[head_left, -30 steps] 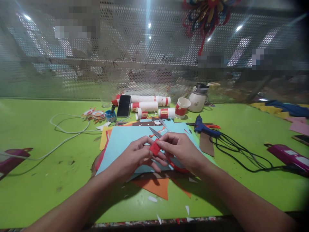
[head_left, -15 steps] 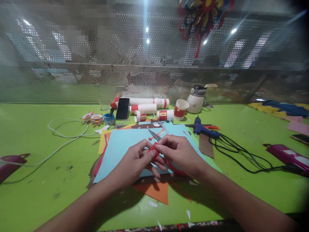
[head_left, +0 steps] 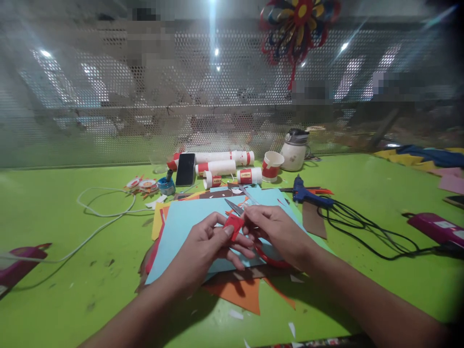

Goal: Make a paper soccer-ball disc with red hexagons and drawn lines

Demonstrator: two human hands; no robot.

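From my remote seat I saw both hands meet over the blue sheet in the middle of the green table. The left hand was closed in a pinch on the near left side of a small red piece, with its thumb on top. The right hand pinched the same piece from the right with its thumb and forefinger. The piece was held just above the sheet, between the two sets of fingertips.

Scissors lay under the right hand. Their blades pointed away past the fingers and their red handle showed below the palm. I could not tell whether that hand also gripped them.

Orange paper stuck out from under the sheet at the near edge. A blue glue gun lay to the right of the sheet. Behind the sheet stood a phone, white tubes and a cup. A white cable trailed off to the left.
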